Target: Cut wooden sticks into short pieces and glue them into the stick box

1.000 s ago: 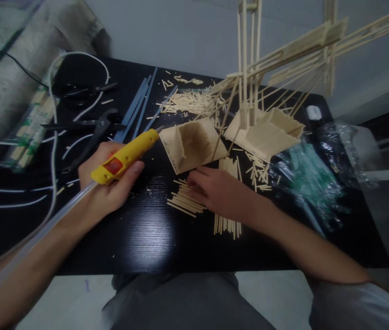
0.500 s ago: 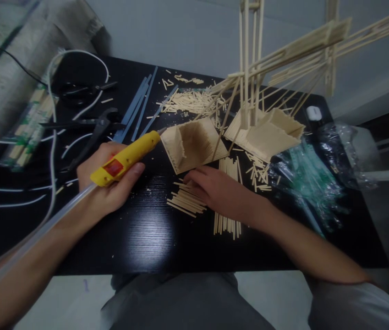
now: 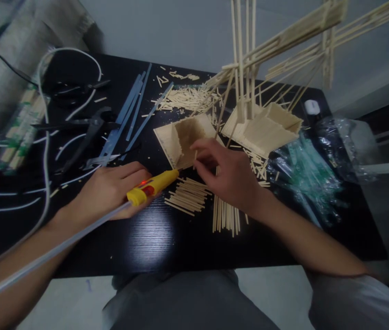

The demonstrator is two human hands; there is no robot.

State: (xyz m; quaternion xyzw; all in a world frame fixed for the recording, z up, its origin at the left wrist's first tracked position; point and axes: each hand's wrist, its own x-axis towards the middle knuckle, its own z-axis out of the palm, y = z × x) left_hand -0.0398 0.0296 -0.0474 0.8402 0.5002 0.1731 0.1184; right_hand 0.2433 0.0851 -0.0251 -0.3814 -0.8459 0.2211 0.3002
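My left hand (image 3: pixel 112 185) is wrapped round a yellow glue gun (image 3: pixel 153 185), a clear glue stick (image 3: pixel 57 250) trailing from its back. A small red light shows on its side, and its tip is by the near edge of a wooden stick panel (image 3: pixel 165 140) with upright walls. My right hand (image 3: pixel 230 176) pinches a short wooden stick (image 3: pixel 196 155), seen nearly end-on, just in front of the gun's tip. Below the tip lies a row of short sticks (image 3: pixel 189 197). Longer sticks (image 3: pixel 227 217) lie partly under my right hand.
A tall stick structure (image 3: pixel 245 68) with a box-like base (image 3: pixel 270 133) stands at the back right. Pliers (image 3: pixel 93 126), white cable (image 3: pixel 46 160) and blue-grey glue sticks (image 3: pixel 125 110) lie to the left. Stick scraps (image 3: pixel 189 98) lie behind; plastic wrapping (image 3: pixel 307 172) is at right.
My right hand has lifted from the short sticks with one in its fingers. My left hand has brought the glue gun right and nearer me, its tip now beside that stick; its red light shows.
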